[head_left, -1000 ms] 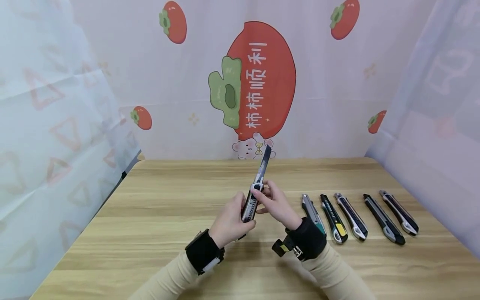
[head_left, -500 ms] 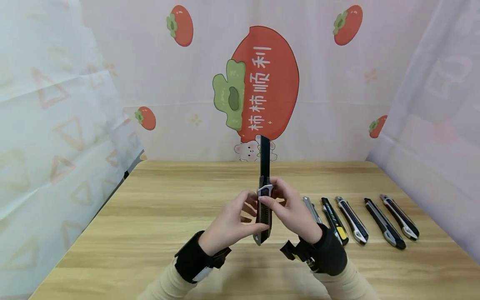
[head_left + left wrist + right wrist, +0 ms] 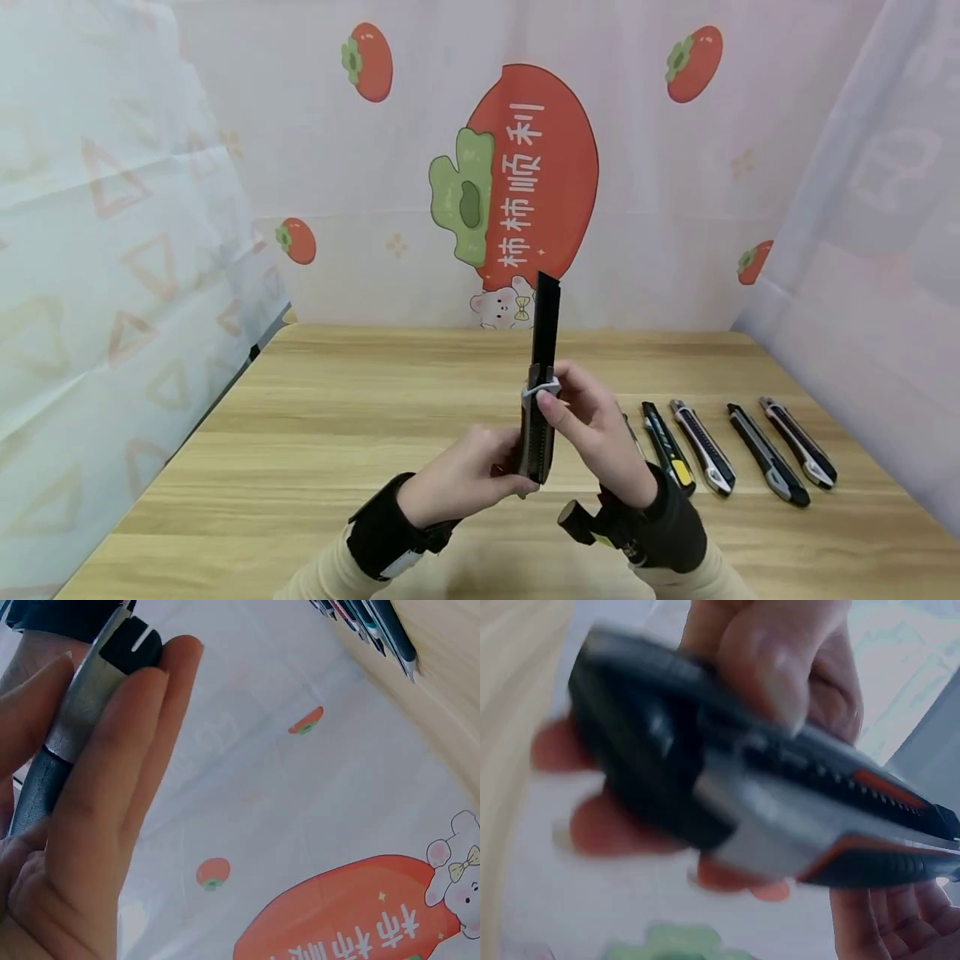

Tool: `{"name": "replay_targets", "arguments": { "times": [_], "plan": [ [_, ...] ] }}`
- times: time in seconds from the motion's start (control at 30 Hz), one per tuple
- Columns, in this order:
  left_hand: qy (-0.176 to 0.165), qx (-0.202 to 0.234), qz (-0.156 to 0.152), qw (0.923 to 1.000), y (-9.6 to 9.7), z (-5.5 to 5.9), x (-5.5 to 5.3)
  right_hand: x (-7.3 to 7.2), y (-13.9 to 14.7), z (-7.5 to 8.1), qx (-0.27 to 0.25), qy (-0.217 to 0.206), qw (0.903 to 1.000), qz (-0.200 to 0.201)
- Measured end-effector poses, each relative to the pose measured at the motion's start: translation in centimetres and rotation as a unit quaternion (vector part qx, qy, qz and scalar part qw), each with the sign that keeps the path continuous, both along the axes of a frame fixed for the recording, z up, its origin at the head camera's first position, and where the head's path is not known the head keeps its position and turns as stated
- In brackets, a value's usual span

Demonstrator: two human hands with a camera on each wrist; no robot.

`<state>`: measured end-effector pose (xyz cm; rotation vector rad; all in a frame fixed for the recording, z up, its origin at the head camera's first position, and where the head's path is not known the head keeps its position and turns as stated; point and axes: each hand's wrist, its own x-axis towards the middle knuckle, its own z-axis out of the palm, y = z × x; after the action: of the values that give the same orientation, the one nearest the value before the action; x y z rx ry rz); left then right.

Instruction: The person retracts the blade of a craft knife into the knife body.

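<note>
A utility knife [image 3: 538,433] with a dark handle and silver-grey collar is held up above the table, its wide black blade [image 3: 547,321] extended and pointing up. My left hand [image 3: 468,471] holds the lower end of the handle between thumb and fingers. Higher up, my right hand [image 3: 600,429] grips the front part, thumb on the face just below the collar. The left wrist view shows the silver and black handle [image 3: 82,705] lying between thumb and fingers. In the right wrist view the knife [image 3: 769,817] is blurred, with orange accents along its side.
Several more utility knives lie in a row on the right of the wooden table [image 3: 300,400], among them a green-black one with a yellow patch [image 3: 670,450] and a grey-black one [image 3: 768,454]. The leftmost is mostly hidden by the right hand. A printed curtain [image 3: 390,167] hangs behind.
The knife has turned from a slant to nearly upright and moved slightly right, its blade showing a black face. The left fingers spread briefly, then took the handle's lower end.
</note>
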<state>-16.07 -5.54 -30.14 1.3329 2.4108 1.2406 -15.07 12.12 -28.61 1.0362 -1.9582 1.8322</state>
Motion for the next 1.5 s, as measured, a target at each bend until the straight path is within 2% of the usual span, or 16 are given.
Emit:
{"name": "replay_targets", "arguments": {
  "times": [0.07, 0.13, 0.23, 0.3, 0.33, 0.47, 0.63, 0.8, 1.07, 1.5],
  "plan": [
    [0.016, -0.003, 0.009, 0.9998, 0.1, 0.0, 0.2, -0.2, -0.2, -0.3, -0.035, -0.064, 0.9930, 0.093],
    [0.032, -0.005, 0.012, 0.9994, 0.1, -0.1, 0.3, -0.4, -0.4, -0.6, -0.066, -0.124, 0.9759, 0.167],
    [0.043, -0.009, 0.012, 0.9990, 0.3, -0.2, 0.3, -0.6, -0.9, -1.2, -0.100, -0.157, 0.9579, 0.218],
    [0.045, -0.006, 0.010, 0.9989, 0.3, -0.4, 0.3, -0.7, -1.1, -1.6, -0.120, -0.148, 0.9566, 0.221],
    [0.053, -0.008, 0.010, 0.9985, 0.3, -0.4, 0.4, -0.8, -1.2, -1.7, -0.126, -0.142, 0.9573, 0.218],
    [0.049, -0.013, 0.008, 0.9987, 0.4, -0.6, 0.3, -1.0, -1.5, -2.1, -0.145, -0.116, 0.9603, 0.209],
    [0.045, -0.017, 0.006, 0.9988, 0.6, -0.7, 0.2, -1.1, -1.8, -2.3, -0.159, -0.108, 0.9628, 0.190],
    [0.031, -0.015, 0.007, 0.9994, 0.7, -0.9, 0.2, -1.1, -1.9, -2.4, -0.157, -0.115, 0.9631, 0.186],
    [0.028, -0.023, 0.006, 0.9993, 0.8, -1.1, 0.4, -0.9, -1.9, -2.5, -0.161, -0.126, 0.9616, 0.183],
    [0.053, -0.032, 0.009, 0.9981, 1.0, -1.3, 0.4, -0.9, -1.8, -2.5, -0.161, -0.122, 0.9593, 0.197]
  ]
}}
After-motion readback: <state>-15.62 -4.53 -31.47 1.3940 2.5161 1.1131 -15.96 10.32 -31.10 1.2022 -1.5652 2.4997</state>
